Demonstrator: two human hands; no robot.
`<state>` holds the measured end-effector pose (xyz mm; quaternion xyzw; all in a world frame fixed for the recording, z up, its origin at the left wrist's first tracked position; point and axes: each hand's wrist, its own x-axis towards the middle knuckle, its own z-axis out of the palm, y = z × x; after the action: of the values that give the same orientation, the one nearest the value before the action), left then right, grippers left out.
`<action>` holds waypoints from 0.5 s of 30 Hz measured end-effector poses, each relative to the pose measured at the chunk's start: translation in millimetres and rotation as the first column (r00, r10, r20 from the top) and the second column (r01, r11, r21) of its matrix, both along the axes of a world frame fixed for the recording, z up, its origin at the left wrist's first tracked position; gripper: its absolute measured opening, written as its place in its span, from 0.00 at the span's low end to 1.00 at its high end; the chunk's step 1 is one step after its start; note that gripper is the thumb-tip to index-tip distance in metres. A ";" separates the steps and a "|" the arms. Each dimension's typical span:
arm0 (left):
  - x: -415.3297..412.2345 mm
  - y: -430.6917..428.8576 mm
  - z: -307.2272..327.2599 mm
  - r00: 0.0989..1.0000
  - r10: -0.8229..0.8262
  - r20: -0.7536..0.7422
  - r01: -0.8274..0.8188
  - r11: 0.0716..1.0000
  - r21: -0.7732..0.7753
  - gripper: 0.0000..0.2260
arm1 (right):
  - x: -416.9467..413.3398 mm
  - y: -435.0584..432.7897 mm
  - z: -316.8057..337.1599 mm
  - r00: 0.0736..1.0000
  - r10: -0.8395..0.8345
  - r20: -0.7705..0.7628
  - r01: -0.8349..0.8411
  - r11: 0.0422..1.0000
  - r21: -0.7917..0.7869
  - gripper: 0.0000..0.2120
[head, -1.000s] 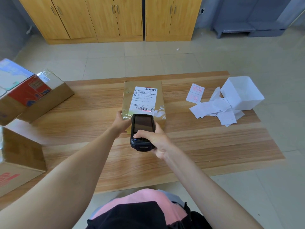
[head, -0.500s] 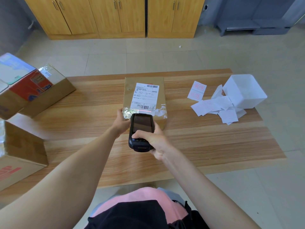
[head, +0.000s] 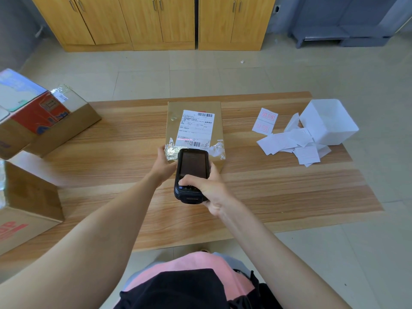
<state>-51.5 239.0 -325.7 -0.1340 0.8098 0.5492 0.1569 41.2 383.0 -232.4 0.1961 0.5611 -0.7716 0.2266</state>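
parcel (head: 215, 121): laid flat at the middle of the worktop (head: 278, 197), its white label (head: 196, 127) turned upward
scanner (head: 192, 172): held above the near edge of the parcel, screen turned up, head aimed at the label
scan line (head: 189, 140): a red streak is cast across the label, just above the lower barcode
right hand (head: 211, 190): grip clamped round the lower half of the scanner, thumb laid over the keys
left hand (head: 163, 162): grip closed on the near left corner of the parcel, thumb set by the crinkled silver tape (head: 171, 150); the fingers are hidden
white box (head: 330, 121): tipped on its side at the right end of the worktop, well apart from the parcel
paper slips (head: 287, 141): scattered just beside the white box, some stamped in red
cardboard boxes (head: 51, 130): stacked at the left edge of the worktop
cupboards (head: 156, 21): wooden doors are seen shut along the far wall
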 end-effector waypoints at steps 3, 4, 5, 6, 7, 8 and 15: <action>0.3 0.5 -0.1 1.000 0.002 -0.008 -0.002 1.000 0.008 0.32 | -0.3 1.3 -0.2 1.000 -0.002 0.007 0.002 1.000 -0.008 0.30; 0.1 0.7 -0.6 1.000 0.001 -0.011 -0.001 1.000 0.008 0.32 | -0.3 1.8 -0.1 1.000 0.002 0.012 -0.002 1.000 -0.011 0.30; 0.3 0.8 -0.4 1.000 -0.001 -0.012 0.001 1.000 0.007 0.32 | -0.5 1.9 -0.2 1.000 0.005 0.022 -0.004 1.000 -0.015 0.30; 0.0 0.8 -0.8 1.000 -0.002 -0.014 0.002 1.000 0.007 0.32 | -0.7 2.0 -0.1 0.999 0.008 0.032 -0.007 1.000 -0.022 0.30; 0.2 0.9 -0.8 1.000 -0.002 -0.016 0.002 1.000 0.004 0.32 | -0.7 2.0 -0.2 0.999 0.011 0.040 -0.010 1.000 -0.027 0.30; 0.1 0.9 -0.9 1.000 -0.002 -0.017 0.002 1.000 0.004 0.32 | -0.6 1.6 -0.6 0.999 0.013 0.045 -0.012 1.000 -0.028 0.30; -0.6 -0.8 -4.1 1.000 -0.001 -0.004 0.001 1.000 0.023 0.34 | 2.1 2.6 -2.0 1.000 0.006 -0.001 -0.006 1.000 -0.006 0.32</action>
<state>-52.1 238.1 -329.8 -0.1306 0.8039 0.5585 0.1572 43.3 385.6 -234.4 0.1933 0.5597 -0.7725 0.2294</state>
